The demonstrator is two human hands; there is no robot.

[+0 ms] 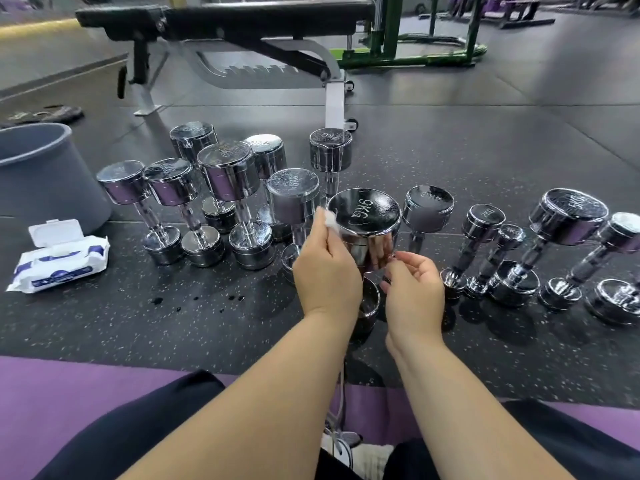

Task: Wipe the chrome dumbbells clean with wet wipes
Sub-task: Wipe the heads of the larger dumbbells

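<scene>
– Grey plastic at the far left: what is it?

– A bucket (pixel 45 174), standing on the speckled black floor (pixel 485 161) at about ten o'clock from the person. Just beside it, at nine o'clock, lies a pack of wet wipes (pixel 59 261) with its lid flipped open.

– And the weights?

– A cluster of chrome dumbbells (pixel 228 174) stands on end at eleven o'clock, heads close together. Dark wet spots (pixel 197 299) dot the floor in front of them. A black padded bench (pixel 225 15) stands behind them, farther off.

– Which one is in hand?

– The 9KG dumbbell (pixel 363 216), upright at twelve o'clock, straight in front of the person. Its lower head sits on the floor between the two wrists.

– How is the left hand (pixel 325 271) set?

– Its grip is clamped on a small white wipe (pixel 330 220), pinched between thumb and fingertips. The wipe is pressed against the nine o'clock edge of the upper head.

– The right hand (pixel 414 289)?

– Palm turned inward, fingers curled. The fingertips are at the lower rim of the same head, at about five o'clock. Whether that grip clamps the rim or merely touches it, I cannot tell.

– Farther right?

– A row of dumbbells (pixel 568 216), also chrome, runs from one o'clock round to three o'clock. All stand on end, in mixed sizes.
</scene>
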